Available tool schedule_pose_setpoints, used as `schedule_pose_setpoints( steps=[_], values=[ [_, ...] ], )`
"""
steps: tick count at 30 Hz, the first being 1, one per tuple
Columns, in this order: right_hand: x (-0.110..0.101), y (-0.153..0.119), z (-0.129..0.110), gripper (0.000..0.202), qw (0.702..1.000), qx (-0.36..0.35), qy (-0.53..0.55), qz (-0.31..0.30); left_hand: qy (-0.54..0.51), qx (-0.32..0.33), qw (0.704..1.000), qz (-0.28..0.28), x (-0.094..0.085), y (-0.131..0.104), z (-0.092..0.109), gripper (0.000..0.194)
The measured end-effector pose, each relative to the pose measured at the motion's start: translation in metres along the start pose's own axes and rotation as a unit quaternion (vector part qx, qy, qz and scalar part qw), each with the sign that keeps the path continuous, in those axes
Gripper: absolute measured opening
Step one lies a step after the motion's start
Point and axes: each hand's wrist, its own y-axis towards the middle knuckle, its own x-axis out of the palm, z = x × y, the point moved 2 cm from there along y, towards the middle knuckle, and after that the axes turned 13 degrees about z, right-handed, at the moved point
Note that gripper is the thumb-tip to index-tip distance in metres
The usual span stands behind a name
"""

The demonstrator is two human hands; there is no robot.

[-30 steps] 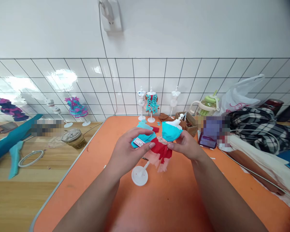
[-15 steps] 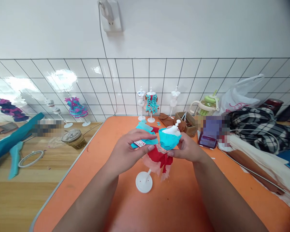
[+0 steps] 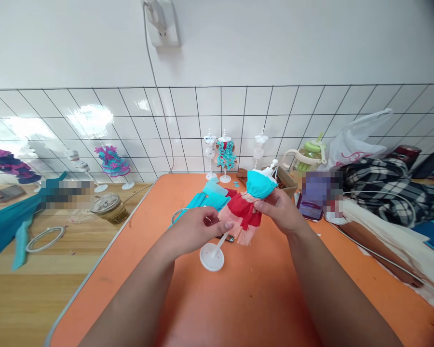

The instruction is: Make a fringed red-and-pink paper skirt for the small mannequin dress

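Observation:
A small white dress form [image 3: 271,169] leans to the right, wearing a turquoise bodice [image 3: 258,184] and a red layer over a pale pink skirt [image 3: 244,233]. Around the waist, my right hand [image 3: 280,209] is closed, its thumb pressing the gathered fabric. My left hand [image 3: 197,230] has curled fingers at the skirt's lower left edge, with the thumb against the top of the visible pole; the fingertips are partly hidden. Below it the round white base [image 3: 211,257] shows. Turquoise fabric [image 3: 206,198] lies behind my left hand, and a dark tool [image 3: 230,238] peeks out beneath the skirt.
Several other dress forms stand along the tiled wall, one in turquoise ruffles [image 3: 226,154]. A brown box [image 3: 288,180], a phone [image 3: 311,207] and plaid cloth [image 3: 378,190] are at the right. A jar [image 3: 110,208] and a white ring [image 3: 45,239] sit on the wooden surface.
The dress form has shifted up and right, turning so its front shows more. My left hand has moved down from the bodice's side to the skirt hem, uncovering turquoise fabric behind.

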Motion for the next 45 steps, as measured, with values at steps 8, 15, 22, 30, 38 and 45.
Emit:
schedule_pose_setpoints(
  steps=[8, 15, 22, 30, 38, 45],
  values=[
    [0.003, 0.001, 0.000, 0.034, 0.998, 0.004, 0.051, 0.044, -0.295, -0.092, 0.951, -0.006, 0.016, 0.016, -0.006, 0.037],
    [0.007, -0.001, -0.001, 0.036, 0.994, -0.024, 0.045, 0.092, -0.404, -0.145, 0.902, -0.040, 0.023, 0.015, -0.005, 0.039],
    [0.007, -0.001, 0.000, 0.035, 0.992, -0.043, 0.046, 0.109, -0.436, -0.162, 0.884, -0.044, 0.022, 0.014, -0.006, 0.035],
    [0.010, -0.003, 0.004, 0.031, 0.985, -0.068, 0.051, 0.148, -0.553, -0.151, 0.818, -0.053, 0.035, 0.010, 0.002, 0.050],
    [0.013, -0.001, 0.001, 0.032, 0.981, -0.044, 0.093, 0.167, -0.554, -0.125, 0.823, -0.001, 0.045, 0.007, 0.000, 0.048],
    [0.013, -0.001, 0.005, 0.030, 0.982, -0.055, 0.074, 0.162, -0.639, -0.163, 0.752, -0.015, 0.050, 0.004, 0.002, 0.040]
  ],
)
